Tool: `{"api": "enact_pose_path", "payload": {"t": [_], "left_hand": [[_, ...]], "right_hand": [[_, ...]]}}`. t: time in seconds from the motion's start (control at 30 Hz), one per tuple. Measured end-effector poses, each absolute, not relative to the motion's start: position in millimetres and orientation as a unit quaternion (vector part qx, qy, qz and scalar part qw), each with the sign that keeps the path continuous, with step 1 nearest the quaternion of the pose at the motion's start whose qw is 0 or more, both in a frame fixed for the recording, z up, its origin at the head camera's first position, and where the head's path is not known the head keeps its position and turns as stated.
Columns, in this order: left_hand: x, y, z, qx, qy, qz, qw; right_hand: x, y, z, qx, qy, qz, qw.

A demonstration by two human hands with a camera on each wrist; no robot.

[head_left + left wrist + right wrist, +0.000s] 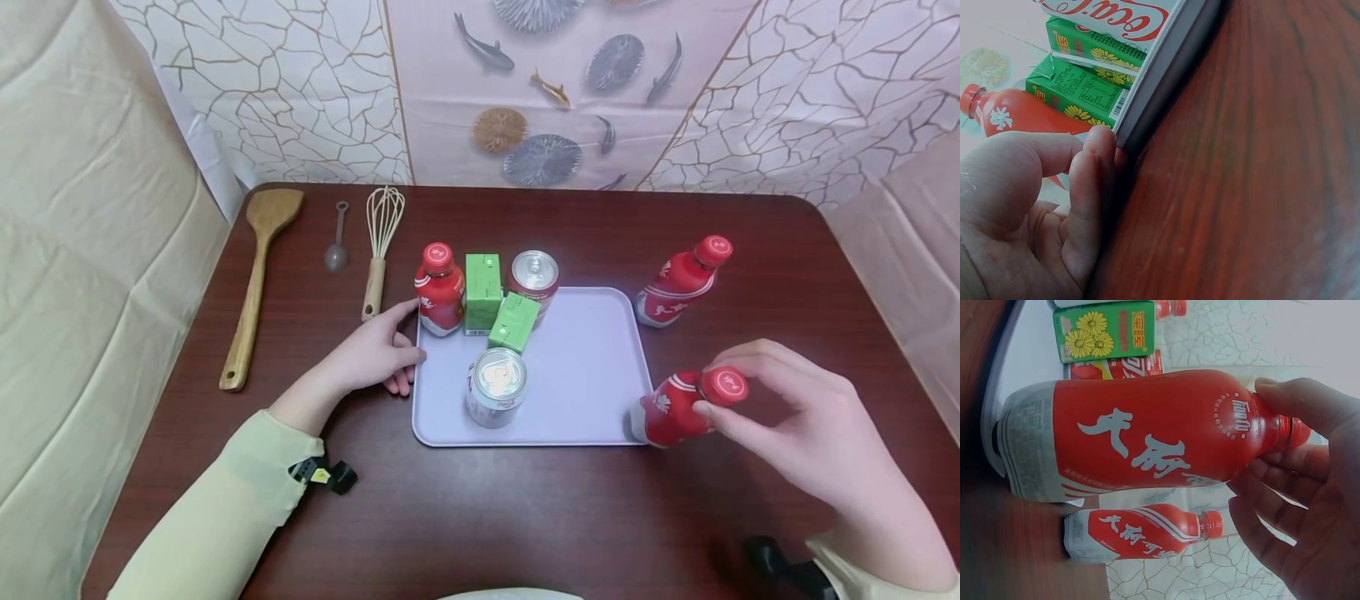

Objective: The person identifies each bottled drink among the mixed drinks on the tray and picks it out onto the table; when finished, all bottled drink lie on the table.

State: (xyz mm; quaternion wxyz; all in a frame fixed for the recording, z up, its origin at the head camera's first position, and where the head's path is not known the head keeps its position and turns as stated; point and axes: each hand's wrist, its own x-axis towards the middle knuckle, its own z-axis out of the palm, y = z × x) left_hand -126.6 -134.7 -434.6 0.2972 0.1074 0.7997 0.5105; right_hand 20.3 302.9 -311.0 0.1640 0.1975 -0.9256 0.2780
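My left hand (377, 352) grips the left rim of a lilac tray (585, 367) with bent fingers; the left wrist view has the fingertips (1102, 136) at the rim. Beside them on the tray is a red cola bottle (441, 292). Two green drink cartons (482, 292), a dark red can (534, 275) and a white Coca-Cola can (497, 387) also stand there. My right hand (802, 417) holds another red cola bottle (1154, 434) near its neck, thumb on one side, fingers on the other. Its base is at the tray's front right corner; whether it touches is unclear.
A third red bottle (678, 283) stands on the dark wooden table (525, 517), right of the tray. At the back left lie a wooden spatula (258, 287), a small measuring spoon (337, 250) and a whisk (380, 242). Patterned cloth (300, 92) hangs behind.
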Motion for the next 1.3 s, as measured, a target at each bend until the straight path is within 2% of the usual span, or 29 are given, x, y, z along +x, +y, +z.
{"api": "enact_pose_path", "payload": {"t": [0.3, 0.6, 1.07, 1.3], "left_hand": [[-126, -135, -436, 0.107, 0.798, 0.513, 0.298], [-127, -136, -436, 0.106, 0.798, 0.513, 0.297], [-127, -136, -436, 0.104, 0.798, 0.514, 0.297], [-127, -135, -434, 0.105, 0.799, 0.511, 0.299]], "right_hand": [[10, 304, -312, 0.174, -0.929, 0.275, 0.175], [-3, 303, -321, 0.161, -0.922, 0.279, 0.216], [-22, 306, -323, 0.079, -0.938, 0.276, 0.193], [-30, 308, -324, 0.060, -0.939, 0.267, 0.211]]}}
